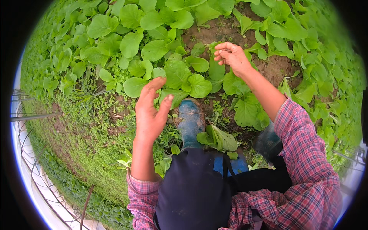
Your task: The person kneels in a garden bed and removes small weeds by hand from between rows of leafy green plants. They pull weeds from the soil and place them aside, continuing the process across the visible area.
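My left hand (152, 106) is raised over the low weeds left of my blue boot (190, 120). Its thumb and fingers are apart, with nothing between them. My right hand (232, 57) is farther forward, above the leafy green plants, with its fingers curled inward. A green leaf (216, 69) shows just below those fingertips; whether they pinch any of it is hard to see. Broad-leaved greens (176, 73) grow in front of the boot. A small bunch of pulled-looking leaves (220, 138) lies between my legs.
A blue object (231, 165) lies under the leaves, partly hidden by my leg. Brown soil (284, 67) shows among the plants at right. Low weeds (95, 143) cover the left strip. Metal rods (37, 117) and white sheeting (37, 195) border the left side.
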`<state>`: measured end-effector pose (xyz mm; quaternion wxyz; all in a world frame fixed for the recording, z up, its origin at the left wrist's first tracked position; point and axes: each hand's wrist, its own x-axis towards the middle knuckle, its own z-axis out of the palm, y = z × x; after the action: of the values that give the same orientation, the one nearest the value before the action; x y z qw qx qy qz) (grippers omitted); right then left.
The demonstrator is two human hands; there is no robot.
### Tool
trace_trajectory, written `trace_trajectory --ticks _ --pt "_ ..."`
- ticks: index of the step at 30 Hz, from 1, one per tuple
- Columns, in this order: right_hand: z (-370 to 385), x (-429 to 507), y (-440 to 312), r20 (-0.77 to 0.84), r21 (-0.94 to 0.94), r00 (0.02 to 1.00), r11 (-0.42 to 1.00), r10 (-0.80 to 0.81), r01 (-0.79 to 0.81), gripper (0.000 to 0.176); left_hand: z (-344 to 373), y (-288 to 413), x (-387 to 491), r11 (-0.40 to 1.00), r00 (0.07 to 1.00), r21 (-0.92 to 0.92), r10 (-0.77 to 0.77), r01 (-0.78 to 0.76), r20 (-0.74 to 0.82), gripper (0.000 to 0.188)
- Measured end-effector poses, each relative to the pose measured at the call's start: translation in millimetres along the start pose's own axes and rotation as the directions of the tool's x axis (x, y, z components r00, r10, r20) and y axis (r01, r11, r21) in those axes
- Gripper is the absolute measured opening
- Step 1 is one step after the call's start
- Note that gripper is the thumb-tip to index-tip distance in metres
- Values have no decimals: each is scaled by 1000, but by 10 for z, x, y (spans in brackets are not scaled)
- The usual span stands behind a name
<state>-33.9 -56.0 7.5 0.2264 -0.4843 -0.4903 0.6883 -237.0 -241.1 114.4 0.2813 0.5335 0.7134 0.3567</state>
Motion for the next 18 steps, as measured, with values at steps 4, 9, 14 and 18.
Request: trace_trajectory --ticks 4,9,14,18 --pt "129 87 209 242 -114 968 989 -60 90 22 498 -135 362 947 949 218 178 -237 260 42" --pt "415 315 448 191 -655 908 641 -373 401 29 747 -574 605 636 903 681 61 -363 425 50" --pt "278 491 451 190 -577 978 796 -89 185 23 595 -583 336 634 899 708 -45 -311 435 52" --pt "664 515 430 329 -762 943 606 56 230 48 543 -480 187 706 922 672 -70 -223 380 48"
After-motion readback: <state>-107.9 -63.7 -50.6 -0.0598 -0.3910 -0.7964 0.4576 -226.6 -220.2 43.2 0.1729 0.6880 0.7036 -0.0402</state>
